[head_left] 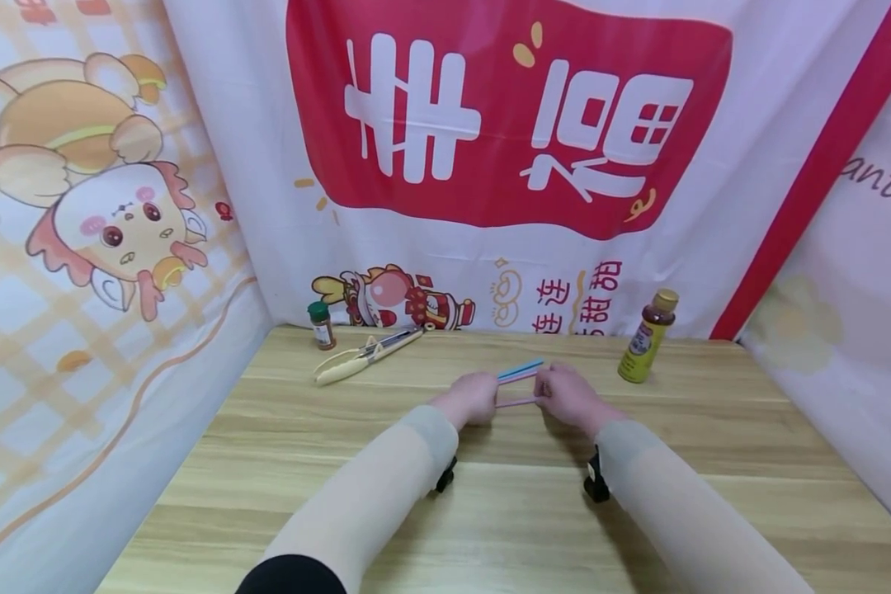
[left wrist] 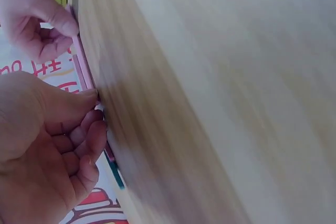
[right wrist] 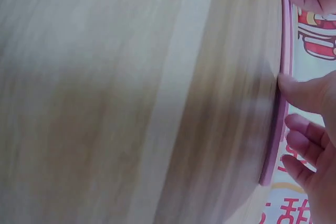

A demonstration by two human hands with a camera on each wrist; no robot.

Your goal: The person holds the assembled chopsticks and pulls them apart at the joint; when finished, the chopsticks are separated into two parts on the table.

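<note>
2 slim pink strips (right wrist: 270, 158), smooth and straight-edged, span the gap between the hands near the middle of the table's back edge; whether they join behind the fingers, I cannot tell. The left hand (head_left: 477, 398) and right hand (head_left: 567, 398) each pinch the pink, thumbs pressed along it. Just behind lies 1 thin blue stick (head_left: 521, 369). Wood grain streaks the flat table (head_left: 535, 528), with open room between the forearms. Toward the back left corner stand a small green-capped jar (head_left: 322, 327) and, beside it, cream-handled tongs (head_left: 368, 357) lying flat. Toward the back right corner, a gold-capped bottle (head_left: 643, 346) stands upright, apart from the right hand. Printed cloth (head_left: 505, 124) hangs behind the back edge.
</note>
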